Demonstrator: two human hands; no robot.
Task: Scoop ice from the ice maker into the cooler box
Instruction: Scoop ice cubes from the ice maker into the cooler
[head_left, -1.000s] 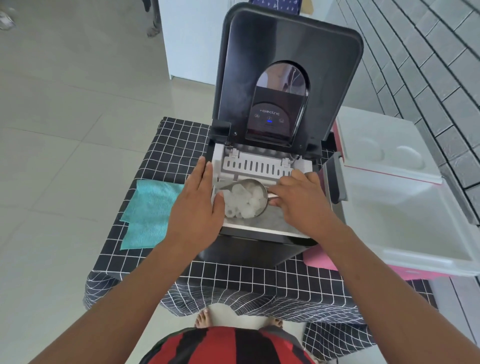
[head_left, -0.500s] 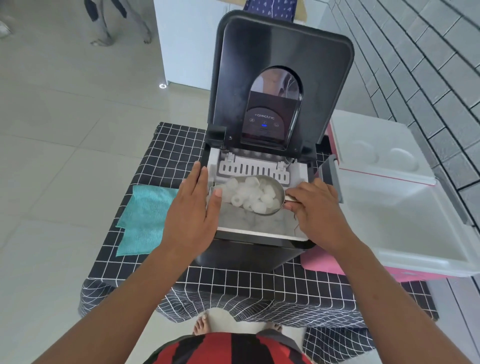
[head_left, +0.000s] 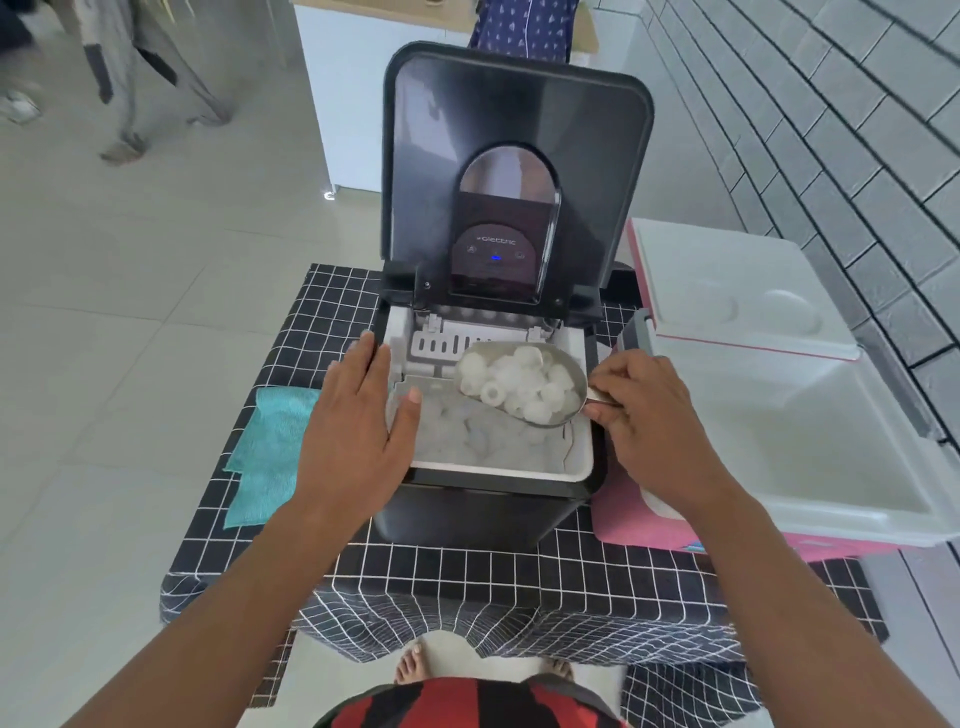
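In the head view, the right hand (head_left: 652, 415) holds the handle of a metal scoop (head_left: 524, 384), which is heaped with ice (head_left: 519, 382) and hangs just above the ice maker (head_left: 493, 467) basket. The left hand (head_left: 358, 421) lies open and flat on the machine's left edge, holding nothing (it seems to steady the machine). The cooler box (head_left: 810, 452) stands open on the bench (head_left: 467, 582), just beside the machine on the right. For this step, I think the scoop must stay level while it goes over the rim between them, because the heap is high and loose pieces may fall off.
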